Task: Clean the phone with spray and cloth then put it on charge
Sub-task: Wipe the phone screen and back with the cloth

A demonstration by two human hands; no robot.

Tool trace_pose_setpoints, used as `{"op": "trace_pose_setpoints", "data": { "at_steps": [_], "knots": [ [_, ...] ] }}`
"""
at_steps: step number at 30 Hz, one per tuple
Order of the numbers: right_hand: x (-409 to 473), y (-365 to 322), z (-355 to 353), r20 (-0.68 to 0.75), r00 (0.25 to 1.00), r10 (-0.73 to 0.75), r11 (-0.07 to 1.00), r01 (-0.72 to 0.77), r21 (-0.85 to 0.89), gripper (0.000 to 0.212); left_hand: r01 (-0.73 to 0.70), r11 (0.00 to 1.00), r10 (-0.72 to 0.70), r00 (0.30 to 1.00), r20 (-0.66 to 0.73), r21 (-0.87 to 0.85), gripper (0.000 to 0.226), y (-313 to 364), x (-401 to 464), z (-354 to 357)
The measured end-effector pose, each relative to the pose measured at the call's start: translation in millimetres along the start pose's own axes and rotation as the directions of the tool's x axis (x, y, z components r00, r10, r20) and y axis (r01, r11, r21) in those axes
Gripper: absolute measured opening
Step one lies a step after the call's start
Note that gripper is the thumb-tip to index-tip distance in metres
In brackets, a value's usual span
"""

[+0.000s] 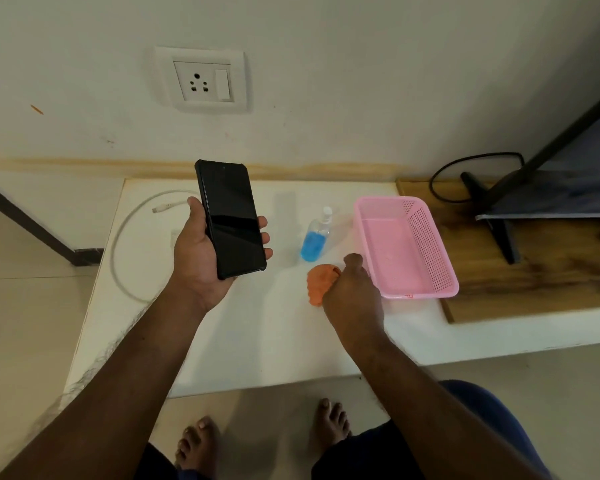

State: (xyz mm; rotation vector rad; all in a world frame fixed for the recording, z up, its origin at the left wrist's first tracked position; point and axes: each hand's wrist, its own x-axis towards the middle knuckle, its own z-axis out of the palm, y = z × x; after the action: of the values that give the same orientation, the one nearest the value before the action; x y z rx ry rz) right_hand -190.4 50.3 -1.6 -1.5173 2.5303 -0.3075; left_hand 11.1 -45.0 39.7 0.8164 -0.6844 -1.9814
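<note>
Holding the phone up while the other hand takes the cloth

Gripping the phone [232,219] upright just left of the frame's centre, the left hand [201,252] has its thumb along the near edge and its fingertips wrapped round the far edge, dark screen facing the camera. The phone is lifted clear of the white table [257,341]. Lower and to the right, the right hand [352,292] lies knuckles-up over an orange cloth [317,282] on the table; the fingers seem to be curled into the cloth, though the back of the hand hides the grip itself, so I cannot say for sure that the cloth is pinched.

Just above the cloth stands the spray bottle [315,239], part full of blue liquid, untouched, with a pink basket [430,251] beside it to the right. At the left of the table a white cable [125,237] loops round, its plug end lying near the phone; a wall socket [201,80] sits in the upper left of the frame.

By my reading, the cleaning step is only starting: nothing shows the screen wetted or wiped. With both hands occupied, the next move needs either the cloth brought to the screen or one hand freed for the bottle. Charging comes last, and no charger is visible at the socket.
</note>
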Motion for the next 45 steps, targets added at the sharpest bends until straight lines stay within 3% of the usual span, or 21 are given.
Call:
{"op": "trace_pose_setpoints", "data": {
  "at_steps": [1, 3, 8, 11, 15, 17, 19, 22, 25, 27, 31, 36, 40, 41, 43, 44, 45],
  "knots": [
    [1, 1, 0, -0.031, 0.998, -0.063, 0.989, 0.058, -0.135, 0.058, 0.001, 1.000, -0.001, 1.000, 0.004, 0.005, 0.082, 0, 0, 1],
    [2, -2, -4, -0.032, 0.997, -0.064, 0.971, 0.054, -0.233, 0.065, 0.001, 1.000, -0.001, 1.000, 0.010, 0.013, 0.082, 0, -1, 2],
    [7, 0, -13, -0.057, 0.998, 0.005, 0.985, -0.015, -0.174, 0.062, -0.001, 1.000, 0.001, 1.000, 0.003, 0.015, 0.082, 1, -3, 3],
    [3, -5, -15, -0.086, 0.994, -0.064, 0.987, 0.050, -0.155, 0.060, 0.009, 1.000, -0.009, 1.000, -0.003, 0.012, 0.081, 2, -4, 4],
    [2, -13, -18, -0.160, 0.977, -0.139, 0.990, 0.132, -0.057, 0.033, 0.023, 1.000, -0.023, 0.999, -0.026, 0.013, 0.079, 4, -5, 3],
    [5, -13, -17, -0.183, 0.979, -0.085, 0.991, 0.102, 0.082, 0.023, 0.025, 1.000, -0.025, 0.999, -0.028, 0.007, 0.078, 4, -5, 3],
    [9, -13, -18, -0.168, 0.985, 0.038, 0.941, 0.021, 0.339, 0.024, 0.041, 0.999, -0.041, 0.999, -0.024, -0.010, 0.077, 3, -6, 4],
    [21, -14, -20, -0.099, 0.989, 0.113, 0.783, -0.027, 0.621, 0.047, 0.094, 0.993, -0.094, 0.996, 0.005, -0.074, 0.073, 3, -7, 6],
    [41, -15, -16, -0.021, 1.000, 0.006, 0.814, 0.007, 0.581, 0.076, 0.125, 0.984, -0.118, 0.991, 0.062, -0.126, 0.072, 5, -8, 4],
    [53, -16, -12, 0.041, 0.997, -0.059, 0.814, 0.024, 0.581, 0.083, 0.128, 0.979, -0.114, 0.989, 0.092, -0.158, 0.071, 7, -7, 2],
    [63, -18, 0, 0.090, 0.991, -0.100, 0.802, 0.027, 0.596, 0.067, 0.102, 0.975, -0.079, 0.989, 0.121, -0.197, 0.076, 9, -4, -2],
    [64, -20, -1, 0.051, 0.996, -0.070, 0.792, 0.025, 0.610, 0.048, 0.112, 0.974, -0.082, 0.984, 0.156, -0.197, 0.080, 10, 0, -7],
    [62, -25, -22, 0.044, 0.994, -0.103, 0.616, 0.029, 0.787, 0.030, 0.075, 0.988, -0.061, 0.993, 0.102, -0.137, 0.081, 12, 0, -9],
    [60, -25, -26, 0.062, 0.991, -0.121, 0.524, 0.010, 0.852, 0.028, 0.058, 0.992, -0.050, 0.996, 0.070, -0.115, 0.081, 13, 0, -8],
    [53, -28, -31, 0.162, 0.970, -0.179, 0.216, -0.122, 0.969, 0.023, -0.025, 0.999, 0.022, 0.997, -0.078, -0.043, 0.073, 12, 2, -5],
    [48, -32, -31, 0.203, 0.952, -0.228, 0.123, -0.179, 0.976, 0.022, -0.065, 0.998, 0.067, 0.983, -0.172, 0.020, 0.061, 10, 3, -3],
    [42, -37, -31, 0.221, 0.939, -0.262, 0.109, -0.199, 0.974, 0.022, -0.082, 0.992, 0.104, 0.962, -0.252, 0.096, 0.052, 9, 3, 0]
  ]
}}
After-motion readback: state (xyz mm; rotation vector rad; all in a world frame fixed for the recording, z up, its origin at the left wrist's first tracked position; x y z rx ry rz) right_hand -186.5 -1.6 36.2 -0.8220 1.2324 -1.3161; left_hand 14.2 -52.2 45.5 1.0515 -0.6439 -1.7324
